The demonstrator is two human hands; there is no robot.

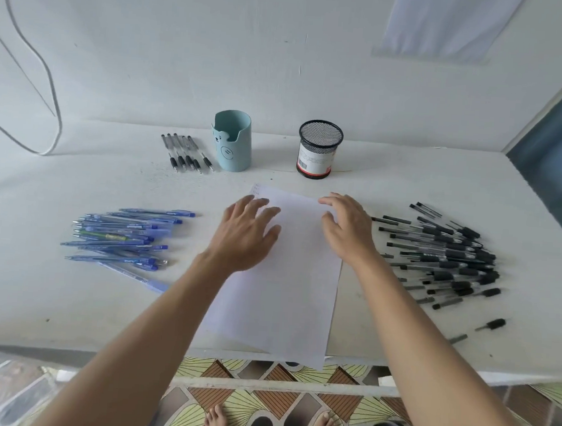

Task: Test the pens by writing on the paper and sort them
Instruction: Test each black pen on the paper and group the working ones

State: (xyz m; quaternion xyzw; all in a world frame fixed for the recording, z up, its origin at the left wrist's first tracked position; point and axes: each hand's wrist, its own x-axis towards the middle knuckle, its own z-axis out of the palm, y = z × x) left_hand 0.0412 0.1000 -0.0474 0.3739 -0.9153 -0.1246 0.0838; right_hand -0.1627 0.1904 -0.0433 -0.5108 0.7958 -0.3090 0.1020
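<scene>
While both hands lie on the sheet in the middle, the left part of the white table (70, 305) carries a loose heap of blue pens (123, 239), most lying roughly crosswise, with one green-barrelled pen among them. Further back, a short row of black-grip pens (186, 152) lies side by side just beside a pale teal pen holder (233, 142) with a bear face on it, standing upright. The left hand (248, 234) rests flat, fingers spread, on the upper left part of the paper (284, 298). The paper lies slightly askew, its near corner hanging over the table edge, with faint marks at its far left corner. Behind it stands a black mesh cup (319, 149) with a label. The right hand (347, 230) rests on the paper's upper right edge, fingers straight and a little apart. Right of it lies a big heap of black pens (448, 259), with a few strays nearer the table's front edge.
</scene>
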